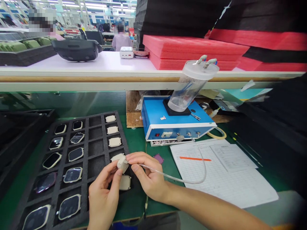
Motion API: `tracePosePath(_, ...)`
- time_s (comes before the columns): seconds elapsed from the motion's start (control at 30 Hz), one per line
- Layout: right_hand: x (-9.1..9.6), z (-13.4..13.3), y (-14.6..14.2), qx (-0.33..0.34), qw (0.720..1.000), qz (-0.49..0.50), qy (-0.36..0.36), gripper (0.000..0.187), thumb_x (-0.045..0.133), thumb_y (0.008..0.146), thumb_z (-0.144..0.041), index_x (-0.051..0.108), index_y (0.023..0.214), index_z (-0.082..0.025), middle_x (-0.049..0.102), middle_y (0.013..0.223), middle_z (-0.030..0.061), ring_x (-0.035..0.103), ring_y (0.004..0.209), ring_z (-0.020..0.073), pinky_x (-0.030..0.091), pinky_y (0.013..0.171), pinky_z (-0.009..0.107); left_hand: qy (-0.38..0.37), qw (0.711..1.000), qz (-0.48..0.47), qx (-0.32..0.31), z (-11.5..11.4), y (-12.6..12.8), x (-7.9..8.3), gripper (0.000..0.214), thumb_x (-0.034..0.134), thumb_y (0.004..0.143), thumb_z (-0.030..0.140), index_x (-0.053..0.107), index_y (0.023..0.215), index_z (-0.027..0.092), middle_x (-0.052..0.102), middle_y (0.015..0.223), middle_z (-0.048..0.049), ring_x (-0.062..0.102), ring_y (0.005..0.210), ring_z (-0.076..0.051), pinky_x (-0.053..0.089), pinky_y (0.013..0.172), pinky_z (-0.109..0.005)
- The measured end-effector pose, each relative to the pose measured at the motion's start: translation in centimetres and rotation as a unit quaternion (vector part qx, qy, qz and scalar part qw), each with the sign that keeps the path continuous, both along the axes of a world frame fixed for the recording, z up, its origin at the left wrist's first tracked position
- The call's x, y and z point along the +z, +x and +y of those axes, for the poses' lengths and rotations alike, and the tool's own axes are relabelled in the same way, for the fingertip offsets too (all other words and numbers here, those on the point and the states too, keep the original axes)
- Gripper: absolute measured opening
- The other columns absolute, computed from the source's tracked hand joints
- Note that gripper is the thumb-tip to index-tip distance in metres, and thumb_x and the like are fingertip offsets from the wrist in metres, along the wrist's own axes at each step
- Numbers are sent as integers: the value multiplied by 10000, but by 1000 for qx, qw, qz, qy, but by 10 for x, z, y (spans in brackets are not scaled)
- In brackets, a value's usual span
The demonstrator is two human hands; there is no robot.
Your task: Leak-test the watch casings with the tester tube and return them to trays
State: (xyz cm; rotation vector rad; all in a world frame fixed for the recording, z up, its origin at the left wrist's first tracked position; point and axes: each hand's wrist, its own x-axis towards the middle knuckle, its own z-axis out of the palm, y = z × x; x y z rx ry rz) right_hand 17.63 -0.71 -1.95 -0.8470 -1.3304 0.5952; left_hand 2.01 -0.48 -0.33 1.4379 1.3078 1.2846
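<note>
While a black foam tray [85, 153] of casings lies to the left, the left hand [103, 191] grips a cream casing [122, 163] above its right-hand column, and the right hand [146, 172] pinches a clear tube [182, 180] to it, which runs to a blue benchtop unit [172, 118].

Left hand [103, 191] gripping white housing [122, 163], right hand [146, 172] holding clear tube [172, 176]

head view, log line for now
left hand: white plastic casing | right hand: thin clear tube at casing | beside: black foam tray
</note>
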Motion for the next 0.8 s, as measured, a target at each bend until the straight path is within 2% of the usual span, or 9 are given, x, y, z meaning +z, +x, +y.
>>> tracePosePath(0.5, 0, 0, -1, 0, 1000, 4, -4, 144, 618, 1011, -214, 760, 1026, -236, 802, 1012, 86, 772, 999, 215, 648, 900, 375, -16, 1000, 8, 0, -1, 0, 0, 388, 788, 848, 504, 808, 1050, 173, 829, 1057, -134, 818, 928, -285, 672, 823, -321)
tracePosePath(0.8, -1, 0, -1, 4, 1000, 4, -1, 159, 616, 1004, -182, 762, 1034, -239, 798, 1015, 84, 768, 1009, 208, 646, 902, 362, -14, 1000, 0, -5, 0, -1, -1, 326, 783, 858, 438, 808, 1060, 183, 832, 1060, -120, 818, 930, -255, 660, 827, -277)
